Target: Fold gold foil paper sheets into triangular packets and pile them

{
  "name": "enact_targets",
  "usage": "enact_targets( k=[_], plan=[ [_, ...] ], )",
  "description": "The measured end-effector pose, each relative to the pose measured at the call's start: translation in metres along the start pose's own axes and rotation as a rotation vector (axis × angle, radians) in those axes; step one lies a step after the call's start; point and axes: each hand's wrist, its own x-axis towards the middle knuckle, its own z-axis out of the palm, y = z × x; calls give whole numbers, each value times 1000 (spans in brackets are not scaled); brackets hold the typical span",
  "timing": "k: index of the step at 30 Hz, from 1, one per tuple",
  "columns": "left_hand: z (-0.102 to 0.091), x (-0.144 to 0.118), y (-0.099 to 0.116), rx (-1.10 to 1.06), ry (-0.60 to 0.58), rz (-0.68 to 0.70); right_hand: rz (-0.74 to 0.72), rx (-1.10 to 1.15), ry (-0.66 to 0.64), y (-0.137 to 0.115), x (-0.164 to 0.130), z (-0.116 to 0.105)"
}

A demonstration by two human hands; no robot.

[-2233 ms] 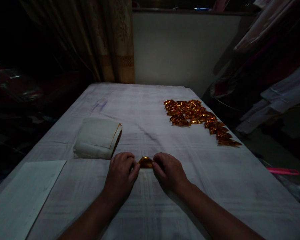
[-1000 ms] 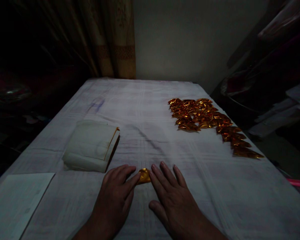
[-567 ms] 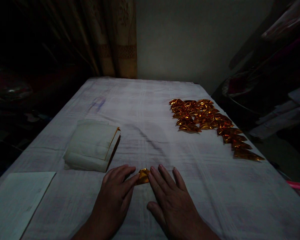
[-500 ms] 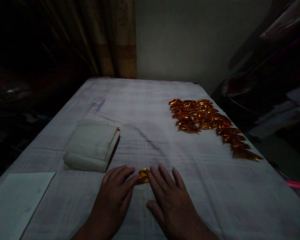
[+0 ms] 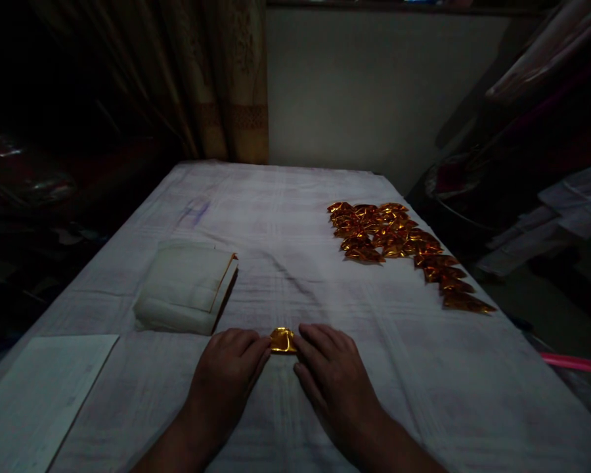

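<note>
Both my hands are down on the bench: left hand (image 5: 225,378) and right hand (image 5: 333,381) pinch the little gold foil piece (image 5: 282,341) between their fingertips. I'd press the crease flat and even so it matches the finished pile (image 5: 398,243).

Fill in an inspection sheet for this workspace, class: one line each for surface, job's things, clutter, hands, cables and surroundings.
Surface: table under a pale, creased cloth with a faint blue mark at far left.
Job's things: small gold foil piece lying on the cloth; pile of folded gold foil pieces at far right.
Clutter: folded pale packet at left; white sheet at the near left corner.
Hands: left hand and right hand rest on the cloth, fingers touching the foil piece from either side.
Cables: nothing seen.
Surroundings: dim room; curtain behind, plain wall, pink object at right.
</note>
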Motion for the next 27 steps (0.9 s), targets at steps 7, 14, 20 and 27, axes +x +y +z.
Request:
enact_targets(
  k=[7, 14, 20, 27],
  plan=[
    [-3, 7, 1, -123, -95, -194, 132, 156, -72, 9, 18, -1],
    [-11, 44, -2, -444, -205, -539, 581, 603, -55, 16, 48, 3],
    [-1, 68, -6, -474, -191, -669, 673, 782, 29, 29, 69, 13],
    [16, 65, 2, -430, -41, -641, 766, 823, 89, 33, 68, 23]
  ],
)
